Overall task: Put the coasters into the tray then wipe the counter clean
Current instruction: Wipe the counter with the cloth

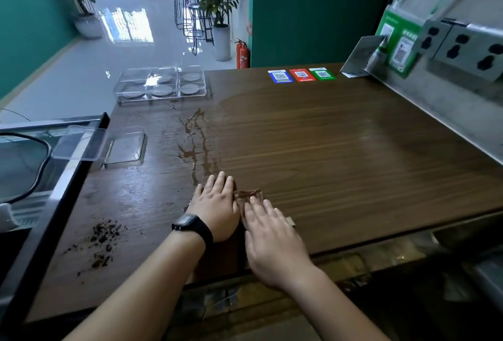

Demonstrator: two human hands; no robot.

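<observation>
Head view, read from the 9 o'clock side across to 3 o'clock. At 9 o'clock, a black-framed glass case (54,166) borders the wooden counter (340,155); a clear plastic lid (81,143) leans over its edge, with a shallow clear box (125,147) just beside it on the counter. At 8 o'clock, dark crumbs (102,242) lie scattered on the wood. At 11 o'clock, the clear compartmented tray (162,83) stands at the far edge of the counter, with grey round coasters (162,90) lying flat in its compartments. From the tray toward centre runs a streaky brown liquid spill (194,144), ending just ahead of the hands.

Below centre, at 6 o'clock, the left hand (216,210), with a black wristwatch (194,227), lies palm down on the counter, fingers straight and together. Touching it on the 3 o'clock side, the right hand (272,234) presses flat, fingers straight and slightly spread, on a wet, brown-stained wipe (249,195) whose crumpled end shows between the two hands. Neither hand is curled round anything.

At 1 o'clock, three QR-code stickers (300,76), blue, red and green, lie flat on the counter. At 2 o'clock, a metal wall panel (449,101) carries power sockets (468,49) and a green QR sign (400,46).
</observation>
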